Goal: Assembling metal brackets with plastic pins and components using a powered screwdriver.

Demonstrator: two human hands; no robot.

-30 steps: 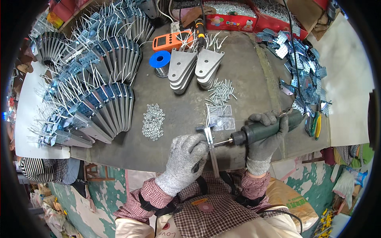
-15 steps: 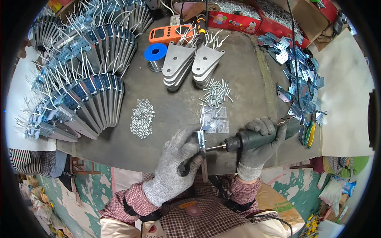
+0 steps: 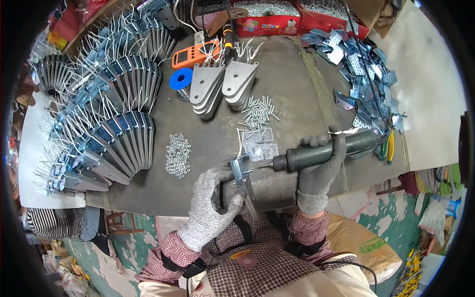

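My left hand (image 3: pixel 210 205), in a grey glove, pinches a grey metal plate (image 3: pixel 251 202) with a shiny bracket (image 3: pixel 239 171) and white wires at its far end. The plate stands tilted, its lower end toward my lap. In my gloved right hand (image 3: pixel 319 175) is a dark green power screwdriver (image 3: pixel 316 154), its fingers wrapped round the body. The bit points left at the bracket; whether it touches is blurred. Just beyond lie a clear plastic piece (image 3: pixel 261 148) and a heap of screws (image 3: pixel 259 113). A patch of nuts (image 3: pixel 178 156) lies left of them.
Rows of finished-looking plates with wires (image 3: pixel 118 133) fill the left side. Two stacks of grey plates (image 3: pixel 205 89), a blue spool (image 3: pixel 181 78) and an orange meter (image 3: pixel 190 55) stand at the back. Loose brackets (image 3: pixel 366 74) and pliers (image 3: pixel 390 147) lie right; red boxes (image 3: pixel 267 24) behind.
The screwdriver has moved up and levelled out. My left hand has turned the plate and bracket, showing the bracket at a different angle. The whole view has shifted a little.
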